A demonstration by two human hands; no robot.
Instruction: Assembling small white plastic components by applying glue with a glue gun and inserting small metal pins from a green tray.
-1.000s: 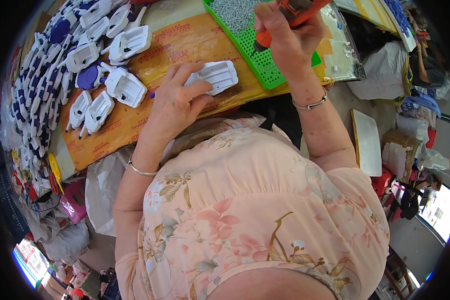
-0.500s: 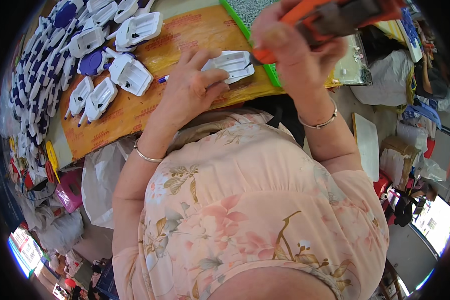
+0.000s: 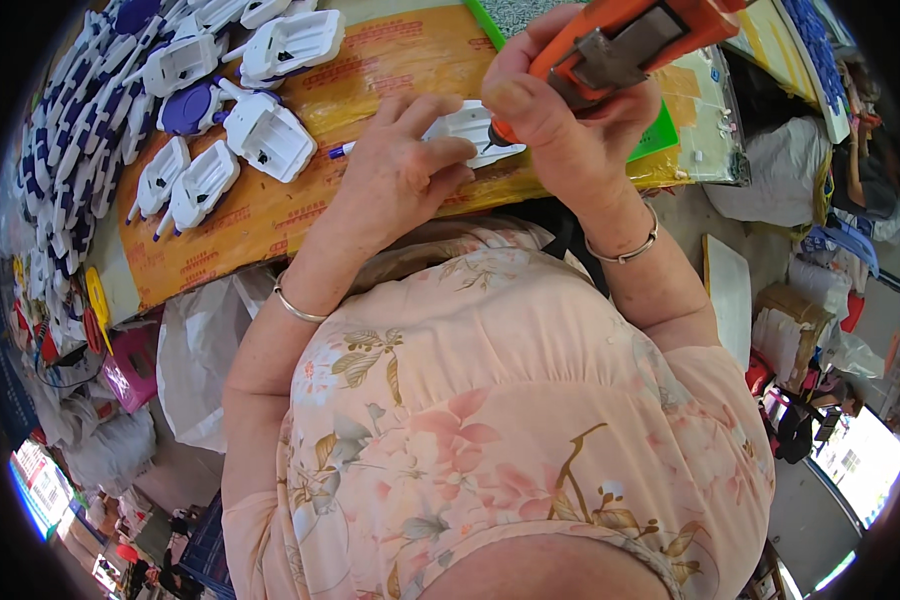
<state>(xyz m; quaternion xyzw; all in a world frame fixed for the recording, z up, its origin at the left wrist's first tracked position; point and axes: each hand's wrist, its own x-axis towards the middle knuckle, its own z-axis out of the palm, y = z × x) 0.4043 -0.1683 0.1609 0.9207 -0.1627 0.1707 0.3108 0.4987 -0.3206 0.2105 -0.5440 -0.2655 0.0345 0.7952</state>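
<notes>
An orange electric screwdriver (image 3: 625,50) with a grey metal clip is wrapped in the fingers of my right hand (image 3: 570,140). Its tip points down and left into a white plastic housing (image 3: 465,122), an open shallow shell. My left hand (image 3: 400,180) presses that housing against the table, fingers curled over its left part; a blue-ended handle shows to the left of my fingers. My right hand hides some of the housing's right end. Left of it lie several similar white housings (image 3: 270,135) with small black parts inside, and a round purple-blue piece (image 3: 190,107).
Brown tape with red print covers the table (image 3: 370,60). A big pile of white and purple-blue parts (image 3: 70,150) fills the far left. Behind my right hand is a bright green tray (image 3: 656,138). White bags (image 3: 770,175) stand to the right.
My right hand has moved left and a little down with the screwdriver, bringing its tip from the housing's right end to over its inside. My left hand stays on the housing.
</notes>
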